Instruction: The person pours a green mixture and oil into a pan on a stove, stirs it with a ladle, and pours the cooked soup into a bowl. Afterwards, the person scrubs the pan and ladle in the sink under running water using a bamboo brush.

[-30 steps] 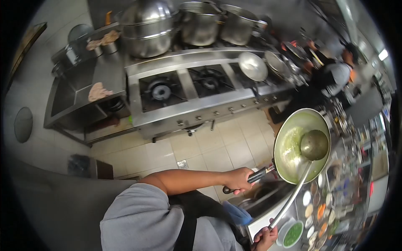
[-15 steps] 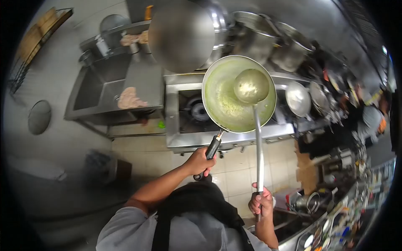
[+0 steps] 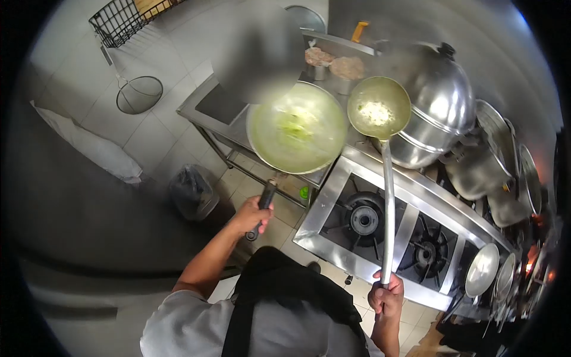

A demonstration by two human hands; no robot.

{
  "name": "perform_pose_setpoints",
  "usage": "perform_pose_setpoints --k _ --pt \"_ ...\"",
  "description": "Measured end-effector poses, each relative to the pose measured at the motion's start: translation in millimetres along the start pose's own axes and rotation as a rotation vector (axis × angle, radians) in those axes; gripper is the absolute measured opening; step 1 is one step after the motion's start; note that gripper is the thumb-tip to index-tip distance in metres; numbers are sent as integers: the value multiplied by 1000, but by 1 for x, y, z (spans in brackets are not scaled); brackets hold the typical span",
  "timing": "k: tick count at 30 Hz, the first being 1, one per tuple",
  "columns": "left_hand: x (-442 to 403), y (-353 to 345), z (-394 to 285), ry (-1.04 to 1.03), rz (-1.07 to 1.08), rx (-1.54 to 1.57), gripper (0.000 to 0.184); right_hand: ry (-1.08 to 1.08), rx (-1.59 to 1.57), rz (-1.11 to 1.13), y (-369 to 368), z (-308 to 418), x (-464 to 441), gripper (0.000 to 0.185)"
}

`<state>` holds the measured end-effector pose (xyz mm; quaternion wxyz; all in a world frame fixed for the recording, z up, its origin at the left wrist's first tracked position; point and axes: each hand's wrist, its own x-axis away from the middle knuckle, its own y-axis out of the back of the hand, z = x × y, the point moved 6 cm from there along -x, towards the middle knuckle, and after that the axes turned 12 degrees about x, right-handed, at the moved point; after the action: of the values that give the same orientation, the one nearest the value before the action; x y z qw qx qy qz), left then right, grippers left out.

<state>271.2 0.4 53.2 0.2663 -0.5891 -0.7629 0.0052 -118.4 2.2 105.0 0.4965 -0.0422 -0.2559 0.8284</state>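
My left hand (image 3: 254, 215) is wrapped round the black handle of a pan (image 3: 297, 128) with greenish liquid in it. The pan hangs above the steel counter, left of the stove. In my right hand (image 3: 386, 296) is the long handle of a large ladle (image 3: 379, 109), its bowl upright and holding some liquid. The bowl is just right of the pan, in front of a big domed steel pot (image 3: 440, 80). A blurred grey shape covers part of the view above the pan.
The stove (image 3: 357, 262) has burners (image 3: 364, 220) at the lower right, with more pots and pans beyond. Pinkish food (image 3: 347, 68) sits on containers behind the ladle. A strainer (image 3: 140, 95) hangs on the left wall above a lined bin (image 3: 193, 193).
The view has turned toward the sink side. The pan and ladle have moved from the counter of bowls, past the stove, to the sink counter. The ladle bowl is now outside the pan.
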Motion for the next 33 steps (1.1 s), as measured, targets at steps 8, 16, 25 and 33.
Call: perform_pose_setpoints --k 8,16,25,33 --pt "-30 111 -46 -91 -377 30 16 -197 473 13 -27 -11 -153 34" --pt "-159 239 -108 -21 -379 32 11 -270 718 -69 -126 -20 -334 35" --pt "-320 329 -155 190 -319 -137 13 20 1242 54 -230 -58 -578 18" --pt "-389 359 -151 410 -274 -110 15 83 1376 -225 -262 -163 -685 27"
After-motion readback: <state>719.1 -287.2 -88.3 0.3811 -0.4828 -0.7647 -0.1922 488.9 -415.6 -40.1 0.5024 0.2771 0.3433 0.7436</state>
